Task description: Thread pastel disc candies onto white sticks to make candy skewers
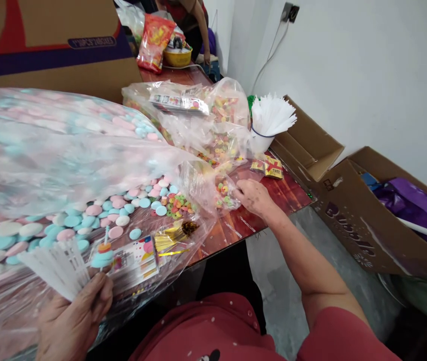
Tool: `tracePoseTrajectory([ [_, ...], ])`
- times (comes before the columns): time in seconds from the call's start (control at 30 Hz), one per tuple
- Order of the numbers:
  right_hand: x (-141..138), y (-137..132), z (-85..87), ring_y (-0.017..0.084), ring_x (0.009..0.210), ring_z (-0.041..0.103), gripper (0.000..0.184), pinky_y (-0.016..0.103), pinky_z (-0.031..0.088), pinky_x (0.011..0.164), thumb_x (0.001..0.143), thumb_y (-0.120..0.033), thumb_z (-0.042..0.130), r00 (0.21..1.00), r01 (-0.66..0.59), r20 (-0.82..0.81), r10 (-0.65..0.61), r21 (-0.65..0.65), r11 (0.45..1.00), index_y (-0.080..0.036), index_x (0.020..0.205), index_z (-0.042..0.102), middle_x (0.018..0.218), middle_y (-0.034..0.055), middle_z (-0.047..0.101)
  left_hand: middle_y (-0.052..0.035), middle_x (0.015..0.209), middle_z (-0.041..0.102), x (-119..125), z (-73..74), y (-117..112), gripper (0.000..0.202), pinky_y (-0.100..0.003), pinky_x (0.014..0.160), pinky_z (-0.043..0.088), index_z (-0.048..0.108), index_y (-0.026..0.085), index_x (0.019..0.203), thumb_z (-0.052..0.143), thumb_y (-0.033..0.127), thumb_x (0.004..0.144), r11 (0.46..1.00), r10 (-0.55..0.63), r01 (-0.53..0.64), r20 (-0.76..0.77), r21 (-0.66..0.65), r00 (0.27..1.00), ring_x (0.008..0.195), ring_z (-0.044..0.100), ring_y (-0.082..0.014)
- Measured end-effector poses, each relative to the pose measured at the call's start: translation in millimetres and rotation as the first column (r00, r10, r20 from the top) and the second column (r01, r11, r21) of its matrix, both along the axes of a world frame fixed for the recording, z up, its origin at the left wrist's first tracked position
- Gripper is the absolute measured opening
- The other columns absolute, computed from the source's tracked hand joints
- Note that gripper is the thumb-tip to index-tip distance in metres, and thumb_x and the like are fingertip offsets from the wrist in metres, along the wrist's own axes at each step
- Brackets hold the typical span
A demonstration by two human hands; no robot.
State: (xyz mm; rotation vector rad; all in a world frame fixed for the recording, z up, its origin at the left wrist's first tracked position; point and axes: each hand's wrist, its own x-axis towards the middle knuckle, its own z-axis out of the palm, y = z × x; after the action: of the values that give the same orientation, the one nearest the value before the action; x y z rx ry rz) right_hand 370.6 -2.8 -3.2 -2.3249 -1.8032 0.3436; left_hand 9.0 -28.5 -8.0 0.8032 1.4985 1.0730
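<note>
My left hand is closed around a fan of flat white strips. From the same hand rises a thin stick threaded with candies, blue ones below and orange and pink ones higher up. At the table's near edge, my right hand has its fingers curled on a clear plastic bag with small colourful ring candies in it. More ring candies lie loose beside pink, white and blue disc candies. Gold twist ties and printed cards rest under my left hand's side of the spread.
A large clear bag of disc candies fills the left. Behind are bagged ring candies, a white cup of white strips and gold packs. Cardboard boxes stand right of the table. Another person's arm shows at the back.
</note>
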Motion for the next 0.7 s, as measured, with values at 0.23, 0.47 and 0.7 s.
tracePoseTrajectory([
  [0.23, -8.7, 18.5, 6.3, 0.009, 0.054, 0.037, 0.032, 0.024, 0.026, 0.053, 0.077, -0.038, 0.052, 0.77, 0.141, -0.635, 0.06, 0.261, 0.955, -0.021, 0.054, 0.038, 0.053, -0.0055, 0.04, 0.0053, 0.057, 0.055, -2.2, -1.1, -0.9, 0.03, -0.016, 0.038, 0.038, 0.062, 0.018, 0.078, 0.083, 0.031, 0.06, 0.998, 0.041, -0.039, 0.059, -0.038, 0.997, 0.048, 0.048, -0.0075],
  [0.47, -15.2, 20.9, 2.3, 0.008, 0.043, 0.04, 0.02, 0.021, 0.03, 0.041, 0.063, -0.035, 0.055, 0.436, 0.359, -0.9, -0.013, 0.161, 0.919, -0.022, 0.053, 0.046, 0.046, -0.0057, 0.046, 0.0056, 0.055, 0.053, -3.8, -1.4, -4.3, 0.029, -0.016, 0.037, 0.037, 0.06, 0.017, 0.074, 0.082, 0.034, 0.064, 0.999, -0.029, 0.032, 0.071, -0.043, 0.997, 0.043, 0.04, -0.0052],
  [0.7, -11.3, 14.2, -0.6, 0.008, 0.041, 0.04, 0.022, 0.022, 0.035, 0.039, 0.061, -0.036, 0.059, 0.334, 0.337, -0.942, -0.032, 0.088, 0.937, -0.022, 0.052, 0.045, 0.047, -0.0055, 0.047, 0.0048, 0.058, 0.056, -4.2, -6.8, -7.6, 0.028, -0.017, 0.038, 0.038, 0.06, 0.017, 0.076, 0.082, 0.032, 0.067, 0.998, -0.046, 0.043, 0.062, 0.051, 0.997, 0.043, 0.04, -0.0051],
])
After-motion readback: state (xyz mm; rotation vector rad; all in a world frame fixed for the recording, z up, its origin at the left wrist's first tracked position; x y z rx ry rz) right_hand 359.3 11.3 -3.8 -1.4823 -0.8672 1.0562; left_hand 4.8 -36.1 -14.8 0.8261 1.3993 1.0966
